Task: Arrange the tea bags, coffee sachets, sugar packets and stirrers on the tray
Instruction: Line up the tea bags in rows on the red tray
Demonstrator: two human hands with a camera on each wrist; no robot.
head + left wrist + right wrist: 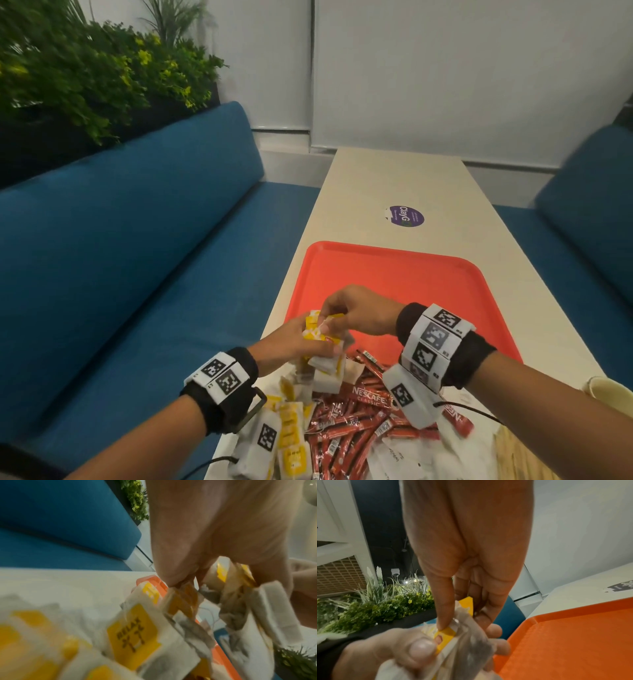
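Observation:
My left hand [301, 337] grips a bunch of yellow-tagged tea bags [322, 346] just above the near left corner of the orange tray [428, 274]. From above, my right hand [337, 317] pinches the yellow tags at the top of that same bunch [447, 638]. In the left wrist view the tea bags [236, 601] hang from my fingers over more tea bags [135, 632] on the table. Red Nescafe coffee sachets [356, 414] lie in a heap near me, with white sugar packets [397, 459] and wooden stirrers [513, 455] at the lower right.
The long white table [394, 178] runs away from me between two blue sofas [137, 240]. A purple round sticker [406, 216] lies beyond the tray. A paper cup [609, 394] stands at the right edge. Green plants [85, 75] fill the far left.

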